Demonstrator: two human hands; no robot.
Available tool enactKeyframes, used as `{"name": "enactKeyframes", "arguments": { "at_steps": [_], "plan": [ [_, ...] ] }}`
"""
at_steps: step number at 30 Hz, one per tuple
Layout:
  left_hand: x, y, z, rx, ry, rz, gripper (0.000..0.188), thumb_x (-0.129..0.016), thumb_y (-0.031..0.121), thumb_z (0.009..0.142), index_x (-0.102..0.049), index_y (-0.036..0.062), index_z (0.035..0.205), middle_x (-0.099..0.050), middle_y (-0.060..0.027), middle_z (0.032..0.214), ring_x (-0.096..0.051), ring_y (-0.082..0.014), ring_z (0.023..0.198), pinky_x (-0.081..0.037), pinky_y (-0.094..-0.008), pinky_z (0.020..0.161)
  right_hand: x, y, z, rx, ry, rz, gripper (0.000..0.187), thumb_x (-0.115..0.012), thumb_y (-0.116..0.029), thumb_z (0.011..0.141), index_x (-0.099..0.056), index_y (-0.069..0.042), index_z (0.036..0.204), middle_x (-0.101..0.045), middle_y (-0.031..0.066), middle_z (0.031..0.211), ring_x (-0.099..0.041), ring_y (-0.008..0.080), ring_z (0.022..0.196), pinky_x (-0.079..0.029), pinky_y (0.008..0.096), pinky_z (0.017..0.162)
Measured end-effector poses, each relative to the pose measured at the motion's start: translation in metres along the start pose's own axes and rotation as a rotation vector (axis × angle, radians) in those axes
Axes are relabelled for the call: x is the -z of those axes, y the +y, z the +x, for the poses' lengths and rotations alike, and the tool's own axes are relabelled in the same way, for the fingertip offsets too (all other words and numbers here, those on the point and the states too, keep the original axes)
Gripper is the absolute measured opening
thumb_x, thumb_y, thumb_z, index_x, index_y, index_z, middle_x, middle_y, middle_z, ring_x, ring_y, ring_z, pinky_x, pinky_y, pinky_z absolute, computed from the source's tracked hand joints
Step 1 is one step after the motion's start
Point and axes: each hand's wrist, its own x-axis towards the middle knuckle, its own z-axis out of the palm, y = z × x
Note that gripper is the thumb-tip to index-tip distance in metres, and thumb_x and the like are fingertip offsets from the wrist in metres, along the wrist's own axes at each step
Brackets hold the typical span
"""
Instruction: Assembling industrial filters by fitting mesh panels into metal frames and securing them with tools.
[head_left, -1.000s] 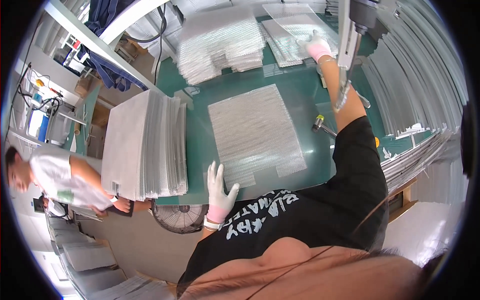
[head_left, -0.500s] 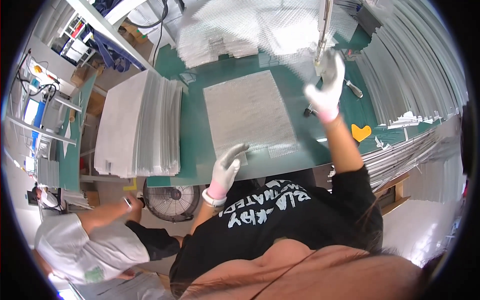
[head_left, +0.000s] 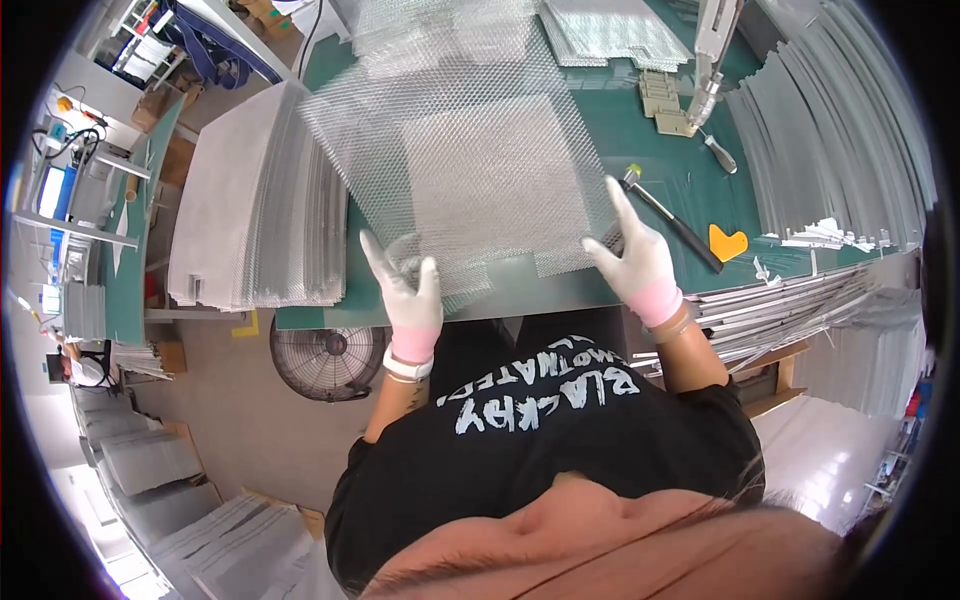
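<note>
A translucent grey mesh sheet [head_left: 350, 130] hangs slightly askew above a flat, light grey mesh panel [head_left: 500, 170] on the green tabletop. My left hand [head_left: 408, 305], in a white glove with a pink cuff, is at the sheet's near left corner. Its thumb lies over the mesh and some fingers show blurred beneath. At the near right corner, my gloved right hand [head_left: 640, 268] has the edge between its thumb and fingers, index finger stretched forward. The panel's notched near edge lies between both hands.
Tall stacks of mesh sheets flank me, one left [head_left: 240, 200] and one right [head_left: 840, 130]. A hammer [head_left: 680, 225], a screwdriver [head_left: 718, 155] and a yellow scraper [head_left: 727, 243] lie on the table's right. Behind them stands a metal arm [head_left: 715, 50]. A floor fan [head_left: 335, 345] is below left.
My right hand has come back toward me from the far right, and my left hand has shifted slightly left. The mesh sheet is now over the panel. The person at left has left view.
</note>
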Motion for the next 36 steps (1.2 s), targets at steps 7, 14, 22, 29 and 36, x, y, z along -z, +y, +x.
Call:
{"name": "enactKeyframes", "arguments": {
  "at_steps": [7,14,22,29,36],
  "plan": [
    [-0.002,-0.011,0.034,-0.206,-0.234,0.969,0.086,-0.084,0.03,0.069,-0.043,0.0012,0.138,-0.055,-0.0199,0.097,-0.059,-0.0338,0.088,-0.05,-0.0402,0.078,-0.025,0.012,-0.008,-0.204,-0.219,-0.13,0.067,-0.071,-0.027,0.08,-0.046,-0.008,0.14,-0.067,0.0213,0.091,-0.065,0.0366,0.076,-0.052,0.038,0.069],
    [-0.004,-0.035,0.042,-0.122,-0.34,1.097,0.083,-0.08,0.04,0.07,-0.046,0.004,0.137,-0.058,-0.0216,0.103,-0.06,-0.0365,0.094,-0.05,-0.0425,0.083,-0.053,0.039,-0.017,-0.214,-0.218,-0.234,0.067,-0.066,-0.036,0.083,-0.044,-0.01,0.141,-0.066,0.0191,0.082,-0.065,0.0353,0.076,-0.052,0.0424,0.07],
    [-0.005,-0.036,0.045,-0.117,-0.349,1.129,0.083,-0.08,0.042,0.07,-0.047,0.0059,0.137,-0.058,-0.0213,0.105,-0.06,-0.0362,0.096,-0.05,-0.0426,0.085,-0.051,0.043,-0.012,-0.253,-0.304,-0.277,0.067,-0.065,-0.04,0.084,-0.045,-0.01,0.14,-0.067,0.0203,0.087,-0.066,0.0358,0.081,-0.052,0.043,0.073],
    [-0.013,-0.018,0.056,0.035,-0.354,1.243,0.085,-0.08,0.046,0.068,-0.047,0.0121,0.139,-0.051,-0.0218,0.123,-0.052,-0.0368,0.112,-0.043,-0.0455,0.096,-0.021,0.055,0.022,-0.066,-0.416,-0.307,0.05,-0.063,-0.037,0.085,-0.059,-0.007,0.124,-0.069,0.0177,0.094,-0.065,0.0359,0.09,-0.051,0.0423,0.081],
    [0.002,-0.028,0.065,-0.2,-0.703,1.329,0.083,-0.075,0.054,0.069,-0.048,0.0196,0.14,-0.033,-0.0135,0.152,-0.024,-0.0411,0.141,-0.012,-0.0551,0.116,0.025,0.228,0.142,-0.259,0.058,-0.876,0.057,-0.06,-0.032,0.086,-0.044,-0.022,0.14,-0.052,0.008,0.135,-0.05,0.0286,0.124,-0.04,0.0495,0.099]
  ]
}}
